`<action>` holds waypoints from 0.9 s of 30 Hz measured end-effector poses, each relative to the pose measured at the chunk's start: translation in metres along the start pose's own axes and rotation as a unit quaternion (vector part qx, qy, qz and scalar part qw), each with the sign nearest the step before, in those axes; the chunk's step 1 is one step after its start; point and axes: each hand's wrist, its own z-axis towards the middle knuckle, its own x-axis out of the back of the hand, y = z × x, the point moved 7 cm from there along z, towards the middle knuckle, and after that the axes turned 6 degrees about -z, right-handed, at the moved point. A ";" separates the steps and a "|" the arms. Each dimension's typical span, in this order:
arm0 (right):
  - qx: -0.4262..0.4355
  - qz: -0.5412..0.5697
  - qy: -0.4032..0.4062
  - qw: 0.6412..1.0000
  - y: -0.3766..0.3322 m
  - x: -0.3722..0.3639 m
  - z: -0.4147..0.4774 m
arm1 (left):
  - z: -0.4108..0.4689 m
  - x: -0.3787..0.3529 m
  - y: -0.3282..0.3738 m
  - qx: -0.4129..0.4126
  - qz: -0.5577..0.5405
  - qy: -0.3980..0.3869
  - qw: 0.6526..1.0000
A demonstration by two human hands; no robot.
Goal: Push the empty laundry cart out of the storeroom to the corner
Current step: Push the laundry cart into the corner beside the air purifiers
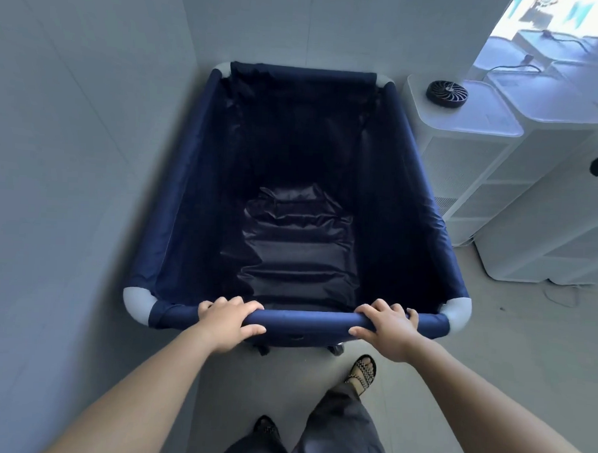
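Observation:
A navy fabric laundry cart (pixel 186 187) with grey corner caps stands in front of me, its far end close to the back wall and its left side along the left wall. Nothing lies inside but the creased dark liner. My left hand (pixel 230 321) grips the near rim bar left of centre. My right hand (pixel 385 327) grips the same bar right of centre, fingers curled over the top and thumb underneath.
White air purifiers (pixel 464 172) stand in a row just right of the cart, one with a small black fan (pixel 446 94) on top. A wall (pixel 70 182) runs close on the left. Grey floor lies open at the lower right. My sandalled feet (pixel 362 373) stand behind the cart.

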 end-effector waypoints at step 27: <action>-0.004 0.002 0.020 1.000 0.012 -0.002 0.005 | 0.003 -0.002 0.008 -0.006 -0.013 0.003 1.000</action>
